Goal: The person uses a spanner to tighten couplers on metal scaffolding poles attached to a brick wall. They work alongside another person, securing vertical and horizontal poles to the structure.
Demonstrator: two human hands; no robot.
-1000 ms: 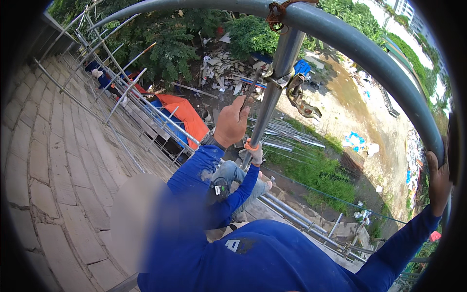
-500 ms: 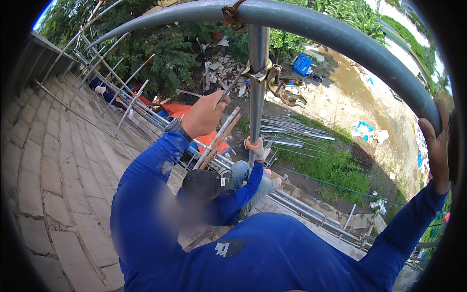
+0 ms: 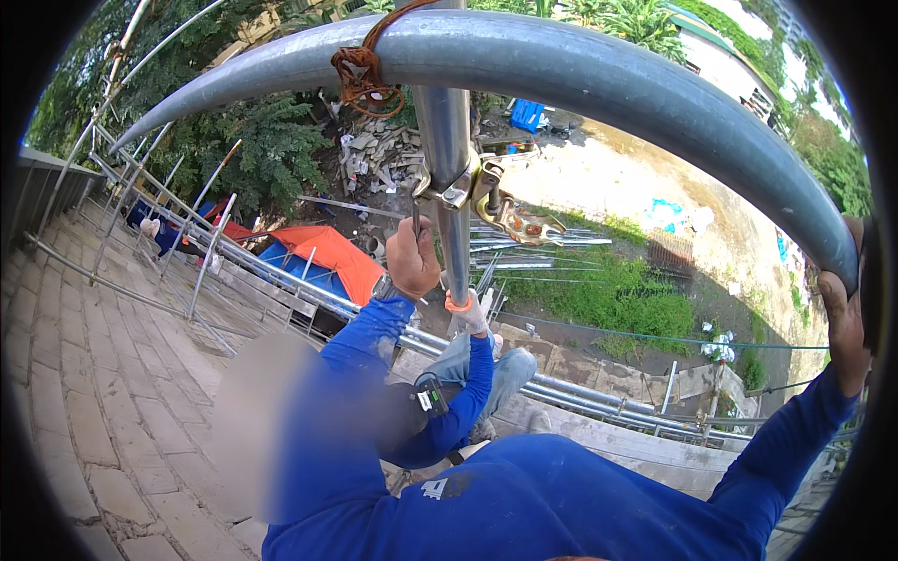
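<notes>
On the upright steel pole (image 3: 451, 234) sits a scaffold clamp (image 3: 458, 190), with its second jaw (image 3: 524, 222) hanging loose to the right. My left hand (image 3: 412, 262) is closed around a slim metal wrench (image 3: 416, 217), whose tip meets the clamp's left side. At the far right my right hand (image 3: 845, 327) wraps round the end of a thick grey pipe (image 3: 599, 65) that crosses over the pole. Below, a co-worker's gloved hand (image 3: 470, 313) grips the pole under the clamp.
The co-worker (image 3: 440, 411) crouches just under me on planks. Rusty wire (image 3: 360, 75) is tied round the pipe. A block wall (image 3: 103, 402) rises at left, with scaffold tubes (image 3: 210, 252) and an orange tarp (image 3: 332, 257) beyond. Far below lie grass (image 3: 608, 309) and metal lengths.
The view has shifted, with the pole and clamp now lower and further left. My left hand's wrench has swung from slanting to nearly upright beside the clamp. My right hand still holds the pipe.
</notes>
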